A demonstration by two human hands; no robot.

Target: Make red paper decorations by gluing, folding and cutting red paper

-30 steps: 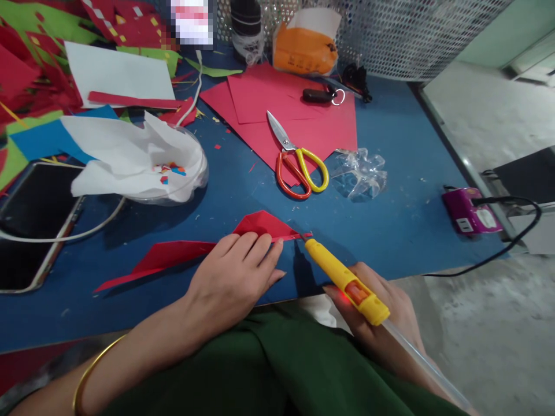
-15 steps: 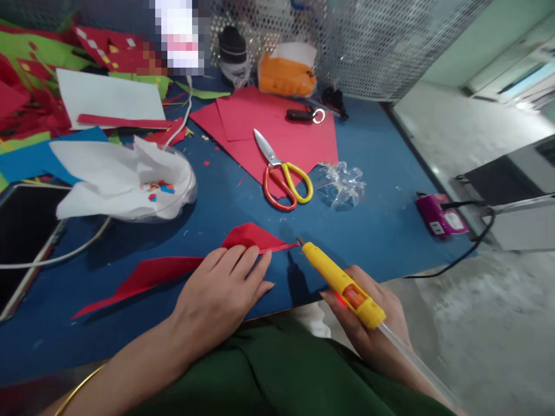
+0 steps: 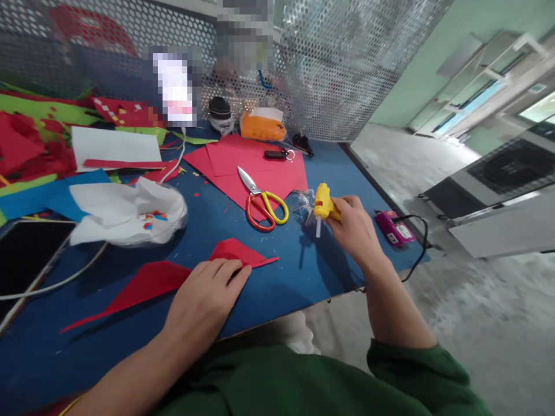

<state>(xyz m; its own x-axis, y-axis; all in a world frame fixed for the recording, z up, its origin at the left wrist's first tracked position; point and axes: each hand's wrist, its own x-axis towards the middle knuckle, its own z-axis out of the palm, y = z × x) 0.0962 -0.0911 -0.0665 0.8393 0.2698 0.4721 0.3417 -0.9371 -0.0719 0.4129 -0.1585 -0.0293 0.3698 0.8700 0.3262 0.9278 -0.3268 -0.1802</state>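
My left hand (image 3: 206, 297) lies closed over a long folded strip of red paper (image 3: 145, 286) near the table's front edge, holding it down. The paper comes out on both sides of the hand, with a narrow pointed end to the right. Off to the right, my right hand (image 3: 353, 225) grips a yellow glue gun (image 3: 323, 202) above the table. A clear glue stick (image 3: 318, 226) pokes out of its back end, while the tip points away from me. Scissors (image 3: 256, 192) with one red and one yellow handle lie on red paper sheets (image 3: 277, 170) beyond both hands.
Crumpled clear plastic (image 3: 301, 202) sits beside the glue gun. A paper-lined clear bowl (image 3: 177, 222) holds small scraps, near a dark-screened phone (image 3: 30, 254). Further right, a purple box with a black cable (image 3: 393, 228) lies at the table edge. A perforated metal panel (image 3: 329, 75) stands behind.
My right hand has carried the glue gun away from the red paper's pointed end, forward and to the right, turning its tip away from me. My left hand stays on the paper. The view has tilted up.
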